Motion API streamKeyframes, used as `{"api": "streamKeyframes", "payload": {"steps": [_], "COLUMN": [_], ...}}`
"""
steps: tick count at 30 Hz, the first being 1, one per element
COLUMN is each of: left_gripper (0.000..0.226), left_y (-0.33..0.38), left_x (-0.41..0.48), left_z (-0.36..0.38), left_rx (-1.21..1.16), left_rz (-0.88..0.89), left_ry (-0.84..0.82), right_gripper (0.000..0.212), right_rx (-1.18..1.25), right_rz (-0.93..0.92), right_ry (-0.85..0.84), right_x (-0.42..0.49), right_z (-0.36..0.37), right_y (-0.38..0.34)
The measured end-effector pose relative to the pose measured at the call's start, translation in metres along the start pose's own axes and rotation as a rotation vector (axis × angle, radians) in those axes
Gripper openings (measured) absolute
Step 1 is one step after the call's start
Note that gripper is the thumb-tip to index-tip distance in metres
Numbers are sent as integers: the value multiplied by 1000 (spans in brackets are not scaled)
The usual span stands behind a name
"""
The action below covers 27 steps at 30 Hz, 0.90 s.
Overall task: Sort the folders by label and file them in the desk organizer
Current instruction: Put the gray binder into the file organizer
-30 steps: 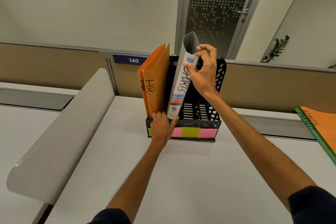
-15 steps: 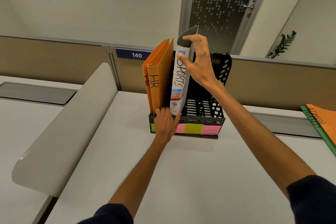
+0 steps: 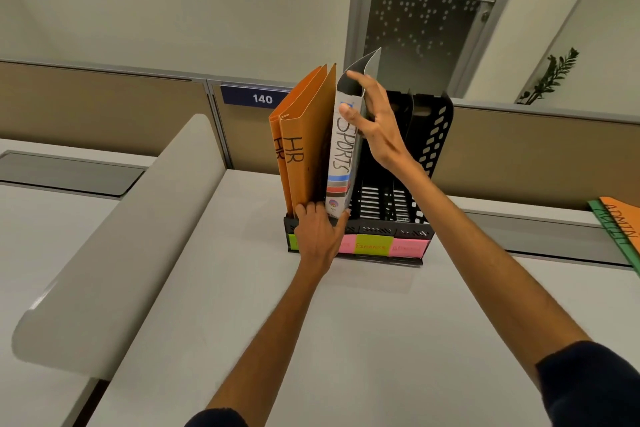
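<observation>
The right hand [image 3: 375, 125] reached forward with its arm extended, thumb on the spine and fingers curled behind the top of the SPORTS folder [image 3: 343, 156], gripping it upright in the black desk organizer [image 3: 433, 135] beside the orange HR folders [image 3: 304, 135]. The left hand [image 3: 317, 236] lay open, fingertips pressing the folders' lower edges, thumb touching the SPORTS spine, on the white table [image 3: 346, 340].

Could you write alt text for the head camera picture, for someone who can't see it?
A person's right hand grips a white SPORTS folder standing in a black desk organizer beside two orange HR folders; the left hand touches their lower ends.
</observation>
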State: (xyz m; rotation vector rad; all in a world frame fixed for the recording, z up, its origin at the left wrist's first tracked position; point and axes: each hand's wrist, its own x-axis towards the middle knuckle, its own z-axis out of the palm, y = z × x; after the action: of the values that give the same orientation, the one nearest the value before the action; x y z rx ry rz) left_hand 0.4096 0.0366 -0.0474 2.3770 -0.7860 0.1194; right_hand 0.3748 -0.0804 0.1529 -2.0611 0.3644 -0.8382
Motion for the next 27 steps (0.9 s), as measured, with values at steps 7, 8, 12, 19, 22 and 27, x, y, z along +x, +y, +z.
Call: {"api": "streamKeyframes", "payload": {"steps": [7,8,12,19,22,27], "left_gripper": [54,53,63,70,66,63], "left_y": [-7,-8,-17,-15,-13,-12], "left_x": [-6,-6,-3,-2,-4,-8], "left_z": [5,4,0,5,8,6], "left_rx": [-81,-108,-156,-81,-100,-62], "left_rz": [-20,-34,-25,-39,-25,-18], "left_ry": [49,47,-11,-25,-24,-37], "right_gripper": [61,61,61,64,63,52], "right_rx": [156,188,208,33,0,-59], "right_rz": [39,54,155,164,143,72], "right_ry": [21,41,-47,-107,-76,-94], "right_x": [5,4,-19,-41,-53,-60], "right_z": [13,16,41,55,44,38], "right_y": [11,15,40,45,49,51]}}
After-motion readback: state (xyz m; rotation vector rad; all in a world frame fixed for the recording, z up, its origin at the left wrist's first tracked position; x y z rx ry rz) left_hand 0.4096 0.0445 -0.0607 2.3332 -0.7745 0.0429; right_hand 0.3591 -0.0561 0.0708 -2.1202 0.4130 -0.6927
